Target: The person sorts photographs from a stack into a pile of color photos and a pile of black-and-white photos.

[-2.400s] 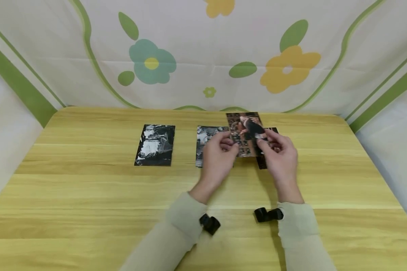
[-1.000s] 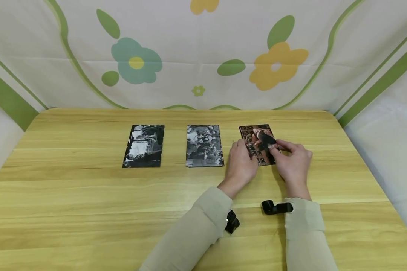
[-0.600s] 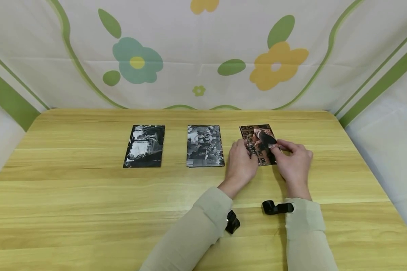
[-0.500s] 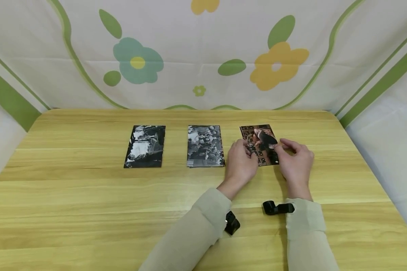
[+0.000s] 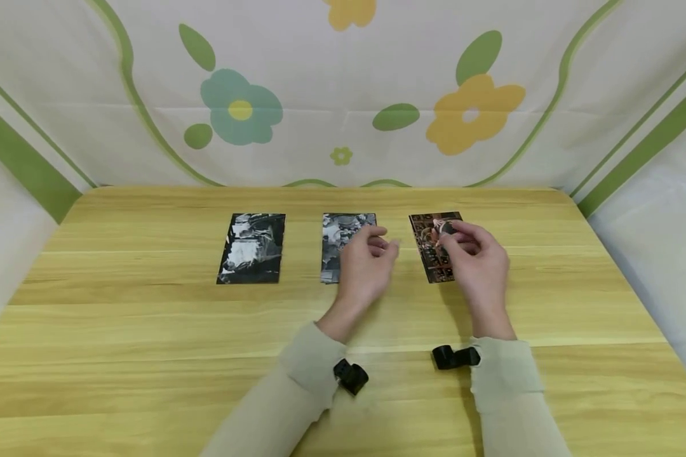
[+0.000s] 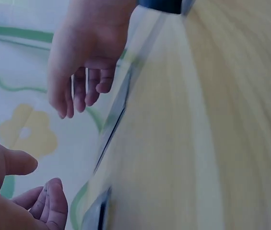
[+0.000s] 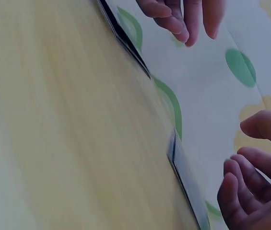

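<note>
My left hand [image 5: 366, 266] hovers over the right part of the middle stack of black-and-white photo cards [image 5: 333, 238]. Its fingers are loosely bent with a gap to the thumb, and nothing is between them. The right hand [image 5: 480, 270] is above the right-hand stack of brownish colour photo cards [image 5: 429, 254], hiding part of it. In the right wrist view, the right thumb [image 7: 262, 125] stands apart from the curved fingers, which hold nothing. Both stacks lie flat on the wooden table [image 5: 148, 355].
A third black-and-white photo card [image 5: 253, 247] lies to the left, in line with the two stacks. Behind the table's far edge hangs a white cloth [image 5: 320, 76] with printed flowers. Black wrist cameras [image 5: 351, 376] sit at both cuffs.
The colour card held in both hands earlier now lies on the right-hand stack. Both hands have let go of it; the left has moved left over the middle stack.
</note>
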The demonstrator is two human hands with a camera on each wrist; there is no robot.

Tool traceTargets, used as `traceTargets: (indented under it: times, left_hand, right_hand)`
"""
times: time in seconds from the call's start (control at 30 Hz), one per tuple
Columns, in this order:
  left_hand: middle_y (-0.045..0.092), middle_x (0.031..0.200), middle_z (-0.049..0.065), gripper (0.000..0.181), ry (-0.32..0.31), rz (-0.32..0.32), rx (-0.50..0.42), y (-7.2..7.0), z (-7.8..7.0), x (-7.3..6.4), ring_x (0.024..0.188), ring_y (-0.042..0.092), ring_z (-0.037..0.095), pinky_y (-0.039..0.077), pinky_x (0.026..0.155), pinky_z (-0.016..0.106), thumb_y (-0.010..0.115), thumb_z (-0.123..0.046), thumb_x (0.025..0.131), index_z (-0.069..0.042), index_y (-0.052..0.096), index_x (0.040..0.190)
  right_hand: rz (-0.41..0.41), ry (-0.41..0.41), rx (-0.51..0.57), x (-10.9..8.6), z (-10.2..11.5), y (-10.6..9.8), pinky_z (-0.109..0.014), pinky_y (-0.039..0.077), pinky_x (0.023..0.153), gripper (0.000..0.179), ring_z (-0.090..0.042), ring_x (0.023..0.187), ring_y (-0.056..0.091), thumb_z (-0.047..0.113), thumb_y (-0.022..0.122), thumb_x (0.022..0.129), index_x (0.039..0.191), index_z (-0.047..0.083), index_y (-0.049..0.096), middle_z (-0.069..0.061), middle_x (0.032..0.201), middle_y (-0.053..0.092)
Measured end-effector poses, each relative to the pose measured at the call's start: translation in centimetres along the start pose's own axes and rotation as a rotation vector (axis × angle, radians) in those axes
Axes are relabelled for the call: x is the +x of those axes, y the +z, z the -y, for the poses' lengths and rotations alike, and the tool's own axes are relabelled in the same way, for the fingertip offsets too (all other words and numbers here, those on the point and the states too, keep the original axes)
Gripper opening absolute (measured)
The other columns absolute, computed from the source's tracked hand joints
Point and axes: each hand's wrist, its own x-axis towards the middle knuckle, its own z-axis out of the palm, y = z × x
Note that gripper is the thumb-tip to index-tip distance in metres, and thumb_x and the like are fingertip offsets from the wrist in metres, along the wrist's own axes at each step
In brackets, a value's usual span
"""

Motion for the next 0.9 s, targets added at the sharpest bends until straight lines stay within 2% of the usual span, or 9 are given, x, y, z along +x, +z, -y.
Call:
traceTargets:
  times: [0.23,0.43,0.6,0.77,0.9]
  left_hand:
    - [0.073,0.115,0.015,0.034,-0.032,-0.093,-0.018,-4.6,1.1,0.2,0.101,0.070,0.026,0.062,0.090,0.035,0.073,-0.014,0.102,0.000,0.068,0.132]
    - [0.073,0.118,0.016,0.032,-0.068,-0.153,0.008,-8.0,2.7,0.2,0.104,0.070,0.029,0.059,0.093,0.041,0.073,-0.016,0.103,-0.001,0.070,0.131]
    - [0.072,0.121,0.015,0.032,-0.118,-0.179,0.002,-9.3,3.8,-0.2,0.105,0.068,0.026,0.055,0.091,0.034,0.073,-0.019,0.103,-0.004,0.071,0.131]
    - [0.070,0.121,0.014,0.031,-0.150,-0.174,-0.030,-9.7,4.4,-0.6,0.104,0.064,0.024,0.051,0.086,0.029,0.073,-0.018,0.103,-0.005,0.070,0.131]
    - [0.071,0.122,0.014,0.032,-0.159,-0.156,-0.040,-9.8,4.6,-0.8,0.106,0.065,0.025,0.052,0.090,0.031,0.073,-0.018,0.103,-0.005,0.070,0.132]
  right_hand:
    - [0.187,-0.058,-0.009,-1.7,1.2,2.9,-0.018,0.056,0.074,0.041,-0.011,0.095,0.066,0.025,0.077,0.100,0.139,0.013,0.071,-0.003,0.115,0.072]
    - [0.265,-0.074,0.008,-2.9,1.6,4.6,-0.022,0.059,0.076,0.044,-0.014,0.092,0.069,0.023,0.077,0.100,0.142,0.012,0.068,-0.009,0.121,0.072]
    - [0.293,-0.073,0.016,-3.2,1.5,5.3,-0.021,0.057,0.076,0.045,-0.018,0.100,0.068,0.021,0.078,0.100,0.143,0.011,0.067,-0.009,0.123,0.072]
    - [0.303,-0.051,0.014,-3.3,1.3,5.7,-0.022,0.056,0.074,0.045,-0.020,0.102,0.068,0.020,0.077,0.100,0.143,0.012,0.067,-0.009,0.124,0.072]
    - [0.311,-0.031,0.022,-3.3,1.2,5.9,-0.022,0.056,0.073,0.044,-0.020,0.103,0.067,0.022,0.077,0.100,0.142,0.012,0.067,-0.009,0.124,0.071]
